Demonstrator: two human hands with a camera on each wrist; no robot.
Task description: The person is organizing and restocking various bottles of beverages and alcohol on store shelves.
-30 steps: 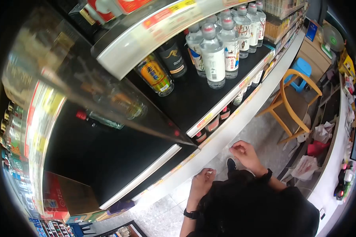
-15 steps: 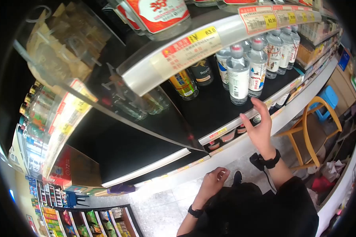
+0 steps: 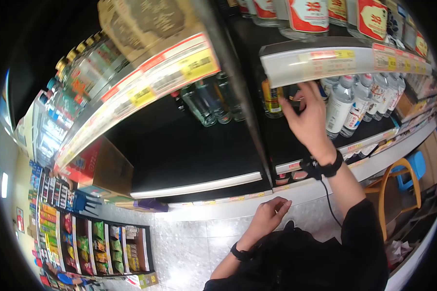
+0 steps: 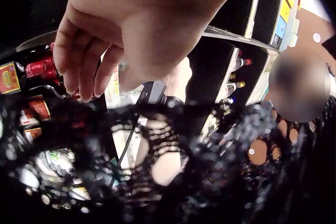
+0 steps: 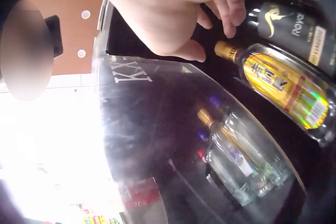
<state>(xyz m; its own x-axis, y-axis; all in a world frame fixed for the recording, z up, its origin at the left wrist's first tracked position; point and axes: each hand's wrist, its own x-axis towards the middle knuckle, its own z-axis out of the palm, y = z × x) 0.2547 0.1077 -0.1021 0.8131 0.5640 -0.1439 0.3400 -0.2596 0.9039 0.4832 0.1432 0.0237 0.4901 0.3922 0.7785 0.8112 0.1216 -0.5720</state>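
My right hand [image 3: 308,119] reaches into the shelf bay, thumb and fingers apart and holding nothing. Just beyond its thumb stands a clear glass bottle with a yellow label [image 3: 273,99]. In the right wrist view the fingertips come close to the gold cap of this yellow-labelled bottle [image 5: 286,87]. A dark bottle with a black label [image 5: 299,35] is beside it. Clear water bottles [image 3: 341,107] with pinkish caps stand right of the hand. Low in front of the body, my left hand [image 3: 268,217] hangs loosely curled with nothing in it.
A shelf edge with price tags [image 3: 320,63] runs above the right hand. Left of it, a divider panel [image 3: 243,77] separates a bay holding several clear bottles [image 3: 199,104]. A cardboard box [image 3: 111,167] sits at the left; a wooden chair [image 3: 388,199] stands at the right.
My right hand has risen from near the body into the shelf bay, to the yellow-labelled bottle. The head view has swung left. The left hand stays low and loosely curled.
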